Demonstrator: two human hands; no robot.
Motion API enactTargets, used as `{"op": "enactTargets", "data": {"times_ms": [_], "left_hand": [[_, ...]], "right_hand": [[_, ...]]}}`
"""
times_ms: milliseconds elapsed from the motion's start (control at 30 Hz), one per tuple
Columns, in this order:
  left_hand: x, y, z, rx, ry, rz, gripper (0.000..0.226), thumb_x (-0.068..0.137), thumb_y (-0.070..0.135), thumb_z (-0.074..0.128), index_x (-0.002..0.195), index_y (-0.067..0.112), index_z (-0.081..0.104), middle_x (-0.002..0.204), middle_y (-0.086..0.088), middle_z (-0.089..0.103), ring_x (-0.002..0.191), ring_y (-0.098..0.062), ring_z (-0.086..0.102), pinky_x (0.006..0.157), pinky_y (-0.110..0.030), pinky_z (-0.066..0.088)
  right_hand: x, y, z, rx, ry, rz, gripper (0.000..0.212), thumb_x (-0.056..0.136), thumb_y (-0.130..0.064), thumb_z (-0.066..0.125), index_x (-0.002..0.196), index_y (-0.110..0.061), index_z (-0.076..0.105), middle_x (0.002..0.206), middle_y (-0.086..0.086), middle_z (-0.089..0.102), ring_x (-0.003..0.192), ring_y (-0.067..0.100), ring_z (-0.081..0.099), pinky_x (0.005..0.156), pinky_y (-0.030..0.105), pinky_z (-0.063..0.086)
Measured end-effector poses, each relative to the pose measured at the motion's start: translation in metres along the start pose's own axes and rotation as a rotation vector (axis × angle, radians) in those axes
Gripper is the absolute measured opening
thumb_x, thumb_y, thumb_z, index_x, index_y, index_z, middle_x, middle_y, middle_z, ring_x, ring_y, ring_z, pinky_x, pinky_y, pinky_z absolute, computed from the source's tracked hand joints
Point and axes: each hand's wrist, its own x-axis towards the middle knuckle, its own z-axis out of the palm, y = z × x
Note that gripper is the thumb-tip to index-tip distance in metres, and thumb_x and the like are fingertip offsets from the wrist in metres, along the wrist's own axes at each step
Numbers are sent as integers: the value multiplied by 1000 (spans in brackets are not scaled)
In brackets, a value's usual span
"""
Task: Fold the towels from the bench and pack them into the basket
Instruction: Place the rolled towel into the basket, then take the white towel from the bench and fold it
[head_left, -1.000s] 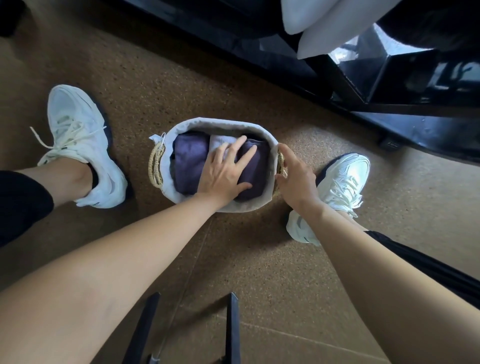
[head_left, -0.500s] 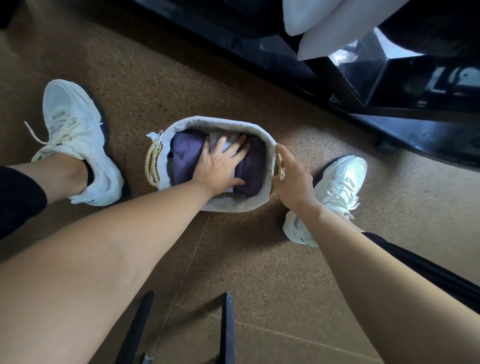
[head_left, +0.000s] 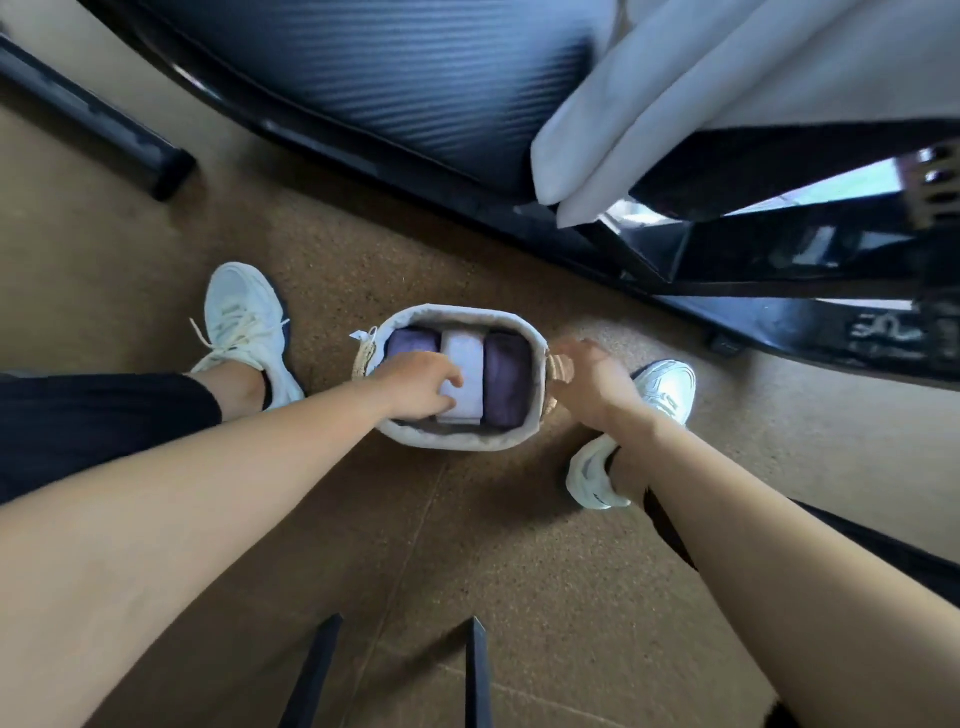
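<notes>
A small fabric-lined basket (head_left: 457, 441) with rope handles sits on the floor between my feet. Three folded towels stand side by side in it: a dark purple one (head_left: 410, 340) on the left, a pale lavender one (head_left: 465, 358) in the middle and another dark purple one (head_left: 506, 379) on the right. My left hand (head_left: 421, 382) reaches into the basket over the left towel, its curled fingers and thumb pinching the lavender towel's left edge. My right hand (head_left: 592, 382), slightly blurred, curls round the right rope handle (head_left: 558, 366).
The black bench (head_left: 415, 67) runs across the top, with white towels (head_left: 649, 104) hanging over its edge at the upper right. My white sneakers (head_left: 244, 322) (head_left: 665, 387) flank the basket on the cork floor. Two dark bars (head_left: 475, 670) rise at the bottom.
My left hand went from lying flat across the towels to curled at the lavender towel's edge, which now shows fully. The view has pulled back and up, showing more of the bench.
</notes>
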Motion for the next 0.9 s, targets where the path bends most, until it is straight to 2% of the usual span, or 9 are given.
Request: {"op": "enactTargets", "data": {"times_ms": [67, 167, 267, 367, 467, 633, 700, 800, 900], "left_hand": [[-24, 4, -25, -1, 5, -5, 34, 95, 40, 62, 128, 35, 65, 119, 5, 69, 113, -21, 63, 92, -36, 49], [-61, 17, -64, -1, 100, 20, 29, 95, 38, 61, 122, 33, 69, 117, 8, 70, 109, -19, 63, 87, -33, 49], [-96, 33, -100, -28, 170, 71, 25, 94, 37, 67, 117, 31, 72, 114, 7, 73, 105, -17, 67, 90, -36, 54], [-121, 60, -133, -95, 260, 140, 20, 92, 35, 72, 111, 30, 75, 107, 8, 75, 100, -14, 69, 91, -32, 54], [-139, 98, -162, -260, 392, 225, 20, 90, 30, 75, 110, 26, 77, 101, 9, 76, 97, -10, 69, 93, -27, 52], [-156, 163, -203, -454, 566, 378, 19, 91, 21, 75, 110, 18, 77, 99, 5, 77, 90, -8, 69, 81, -12, 47], [-155, 189, -217, -503, 603, 415, 19, 92, 21, 74, 111, 20, 77, 98, 6, 76, 87, -8, 68, 83, -20, 50], [-148, 227, -239, -565, 654, 433, 31, 94, 24, 72, 124, 17, 70, 113, 3, 72, 100, -13, 67, 95, -32, 54], [-132, 259, -258, -551, 734, 412, 52, 94, 32, 71, 142, 20, 54, 138, -1, 59, 122, -19, 58, 105, -39, 49]], "right_hand": [[-19, -15, -24, 20, 46, -11, 27, 95, -21, 61, 121, -21, 68, 115, 6, 70, 107, 30, 65, 85, 34, 50], [-51, -34, -56, 94, 115, -38, 25, 91, -21, 62, 113, -27, 72, 111, 1, 73, 104, 26, 67, 90, 34, 53], [-84, -52, -87, 195, 222, -108, 21, 91, -22, 66, 109, -28, 74, 105, -2, 75, 99, 20, 68, 89, 33, 53], [-120, -72, -122, 316, 403, -189, 16, 91, -23, 69, 106, -24, 76, 100, -6, 75, 93, 12, 68, 89, 32, 54], [-153, -83, -154, 335, 638, -259, 13, 90, -23, 73, 103, -21, 77, 88, -7, 74, 81, 9, 66, 82, 28, 54], [-189, -76, -213, 404, 989, -279, 7, 87, -17, 75, 95, -16, 75, 84, -4, 69, 72, 13, 64, 73, 32, 56], [-195, -69, -237, 468, 1102, -263, 9, 88, -17, 74, 98, -17, 72, 93, -4, 66, 76, 14, 65, 74, 36, 57], [-194, -53, -270, 517, 1228, -151, 27, 88, -19, 75, 114, -17, 66, 108, -5, 54, 93, 18, 61, 84, 42, 55], [-183, -33, -302, 579, 1166, 8, 56, 89, -28, 75, 138, -20, 50, 130, 2, 49, 118, 25, 56, 99, 42, 50]]}}
